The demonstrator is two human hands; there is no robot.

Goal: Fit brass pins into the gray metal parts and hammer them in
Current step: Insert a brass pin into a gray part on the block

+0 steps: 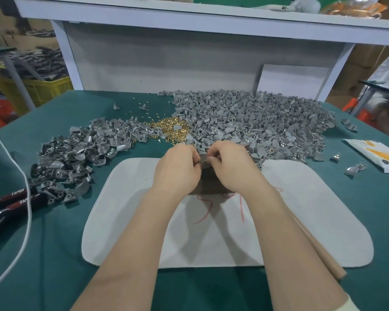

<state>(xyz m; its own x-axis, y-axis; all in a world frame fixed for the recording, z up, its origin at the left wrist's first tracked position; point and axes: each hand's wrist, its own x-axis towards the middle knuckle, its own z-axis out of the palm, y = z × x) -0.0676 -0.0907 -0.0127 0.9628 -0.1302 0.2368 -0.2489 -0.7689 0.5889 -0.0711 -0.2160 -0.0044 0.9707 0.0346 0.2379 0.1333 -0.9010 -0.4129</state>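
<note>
My left hand [177, 167] and my right hand [231, 164] meet over the far edge of the white mat [290, 209], fingers curled round one small gray metal part [203, 158] held between them. No pin is visible in either hand. Just beyond the hands lies a heap of brass pins [170, 129]. A big pile of gray parts [256, 124] spreads to the right, and a second pile of gray parts [76, 158] lies to the left. A wooden handle [319, 250], perhaps the hammer's, lies under my right forearm; its head is hidden.
Black pliers [7, 207] and a white cord [20, 176] lie at the left on the green table cloth [54, 254]. A white and yellow packet [377, 153] sits at the right edge. A white shelf frame [189, 25] stands behind the piles.
</note>
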